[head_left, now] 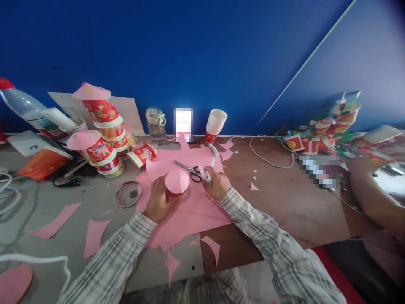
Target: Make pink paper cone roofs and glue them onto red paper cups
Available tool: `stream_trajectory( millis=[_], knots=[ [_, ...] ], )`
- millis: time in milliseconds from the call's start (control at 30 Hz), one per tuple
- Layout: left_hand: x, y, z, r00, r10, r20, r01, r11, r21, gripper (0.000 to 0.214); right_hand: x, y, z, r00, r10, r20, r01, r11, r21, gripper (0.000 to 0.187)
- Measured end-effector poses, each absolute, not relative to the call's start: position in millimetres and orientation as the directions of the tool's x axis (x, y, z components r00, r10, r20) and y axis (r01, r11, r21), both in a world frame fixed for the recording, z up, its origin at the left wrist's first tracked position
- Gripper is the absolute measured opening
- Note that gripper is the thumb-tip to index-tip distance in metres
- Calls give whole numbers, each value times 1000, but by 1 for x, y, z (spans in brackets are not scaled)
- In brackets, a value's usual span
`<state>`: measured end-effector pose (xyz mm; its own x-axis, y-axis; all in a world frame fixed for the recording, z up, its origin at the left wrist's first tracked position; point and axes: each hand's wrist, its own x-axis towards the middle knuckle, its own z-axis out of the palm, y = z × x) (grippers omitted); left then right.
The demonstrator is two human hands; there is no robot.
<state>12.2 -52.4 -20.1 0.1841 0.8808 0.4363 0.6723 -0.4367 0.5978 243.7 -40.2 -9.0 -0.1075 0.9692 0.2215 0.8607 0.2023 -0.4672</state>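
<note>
My left hand [158, 199] is wrapped round the side of a red paper cup topped with a pink paper cone [177, 181], just above a large pink paper sheet [190, 219]. My right hand [218, 184] is closed on a slim white tube [202, 172] with a bit of green on it; its exact kind is hard to make out. A second white tip [212, 162] sticks up from the same fingers. Between the hands, scissors [186, 167] with black handles lie on the pink sheet, blades pointing away to the left.
Stacked paper-cup towers [101, 114] with pink cone tops stand at left, beside a tipped cup [142, 154] and a tape roll [128, 194]. A glass jar [156, 126] and a cup stack [215, 124] stand by the wall. At right, another person's arm [373, 190] reaches in near more cups.
</note>
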Motion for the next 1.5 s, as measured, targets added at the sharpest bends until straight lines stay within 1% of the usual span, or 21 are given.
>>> stream_trajectory(
  millis=[100, 167, 300, 433, 633, 767, 900, 1133, 1333, 1500],
  knots=[
    [10, -55, -17, 168, 882, 441, 701, -422, 576, 81, 242, -44, -7, -42, 964, 262, 825, 181, -536, 37],
    [8, -58, -12, 145, 881, 450, 708, -410, 575, 84, 239, -47, -6, 11, 957, 290, 794, 169, -584, 38],
    [7, -63, -2, 71, 864, 498, 659, -415, 627, 82, 235, -52, -6, 83, 940, 332, 741, 165, -651, 40],
    [7, -66, 3, -30, 837, 546, 613, -416, 672, 79, 232, -53, -15, 87, 935, 345, 719, 181, -671, 40],
    [9, -64, 0, -23, 830, 557, 629, -421, 653, 84, 232, -43, -32, 59, 948, 313, 740, 168, -651, 41],
    [9, -64, -4, -4, 850, 528, 627, -409, 663, 85, 231, -38, -37, 47, 954, 296, 758, 159, -633, 42],
    [10, -64, -6, 20, 867, 498, 638, -394, 662, 87, 230, -39, -32, 26, 962, 272, 762, 157, -629, 40],
    [10, -61, -9, 59, 889, 453, 657, -376, 653, 89, 251, -36, -14, 44, 971, 235, 781, 113, -614, 43],
    [9, -60, -14, 93, 888, 450, 676, -388, 627, 88, 279, -38, 1, -45, 991, 127, 823, 109, -557, 51],
    [10, -59, -17, 112, 887, 449, 686, -396, 610, 87, 282, -43, 6, -126, 990, 63, 870, 141, -473, 58]
  ],
)
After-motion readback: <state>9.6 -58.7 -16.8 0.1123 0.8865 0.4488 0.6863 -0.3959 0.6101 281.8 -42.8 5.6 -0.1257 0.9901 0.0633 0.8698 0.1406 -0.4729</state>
